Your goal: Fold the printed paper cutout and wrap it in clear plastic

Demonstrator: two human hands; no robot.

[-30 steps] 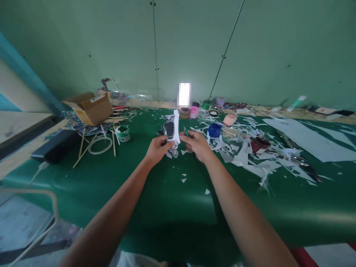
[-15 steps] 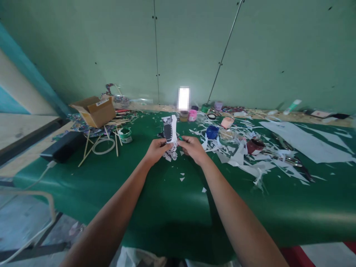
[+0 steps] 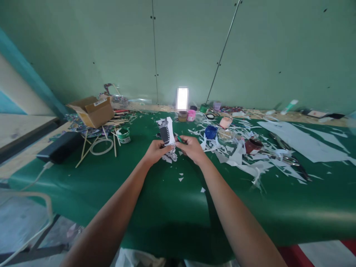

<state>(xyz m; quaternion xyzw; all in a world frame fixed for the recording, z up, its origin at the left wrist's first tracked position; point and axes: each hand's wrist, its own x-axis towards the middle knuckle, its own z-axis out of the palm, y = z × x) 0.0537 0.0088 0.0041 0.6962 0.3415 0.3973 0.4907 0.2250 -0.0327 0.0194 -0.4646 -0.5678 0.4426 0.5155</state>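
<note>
My left hand [image 3: 155, 151] pinches the lower edge of the paper [image 3: 166, 131], upright above the mat [image 3: 125, 178]; my right hand [image 3: 191, 148] is closed on a green tool [image 3: 179, 139] beside it. It looks light, floppy, easily torn: best gripped low, on the white margin

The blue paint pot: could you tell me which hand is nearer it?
Right. The right hand is a little left of the blue paint pot; the left hand is farther left.

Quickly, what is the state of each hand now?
Left hand: closed, holding the printed paper piece.
Right hand: closed on a small green tool; its kind cannot be told.
</note>
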